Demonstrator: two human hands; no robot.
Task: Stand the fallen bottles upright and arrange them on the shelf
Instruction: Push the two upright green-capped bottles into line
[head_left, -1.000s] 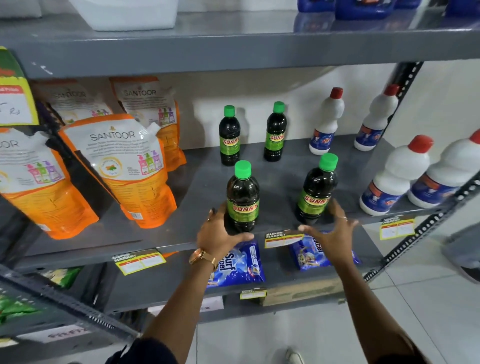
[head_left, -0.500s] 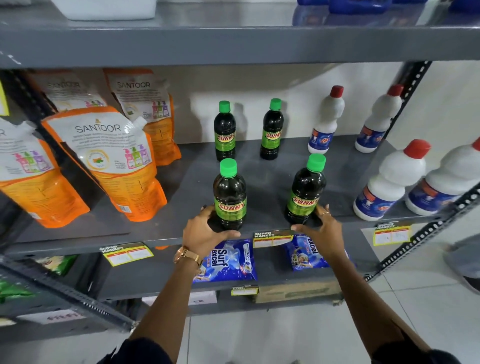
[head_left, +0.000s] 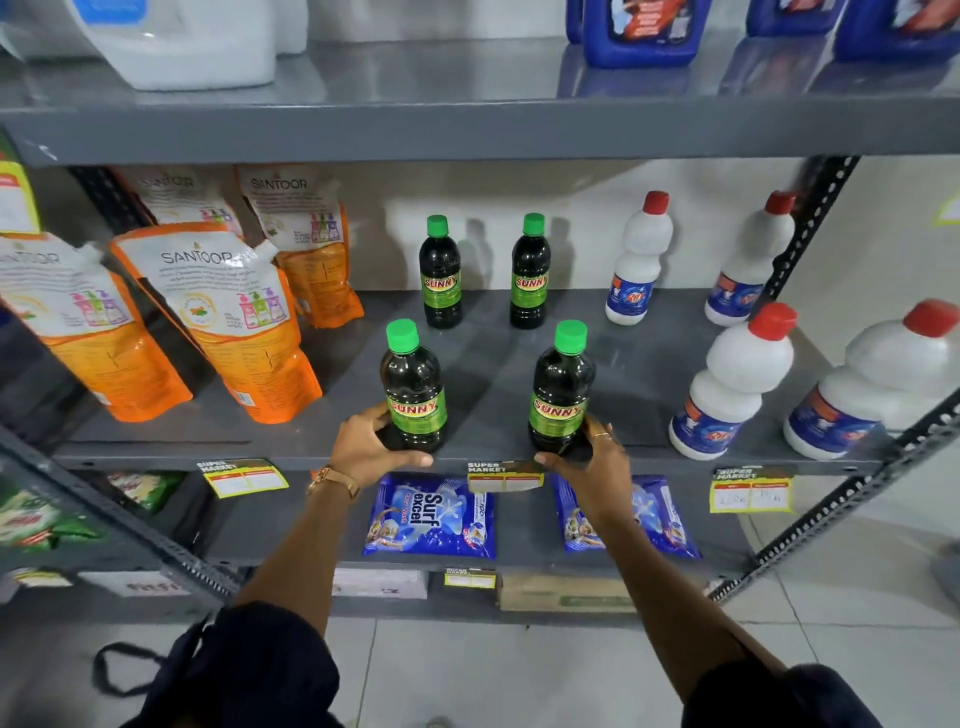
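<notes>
2 bottles (head_left: 415, 387) front on shelf (head_left: 639, 374), 2 behind, pouches (head_left: 228, 322) left

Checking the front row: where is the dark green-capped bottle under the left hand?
In the head view, the dark green-capped bottle stands upright at the grey shelf's front edge, centre-left, beside the orange pouch.

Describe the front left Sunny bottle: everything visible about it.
The front left Sunny bottle is clear plastic filled with dark liquid, with a green screw cap and a green label bearing red and yellow lettering. It stands upright near the shelf front edge, apart from the other bottles. The left hand wraps its base.
</notes>
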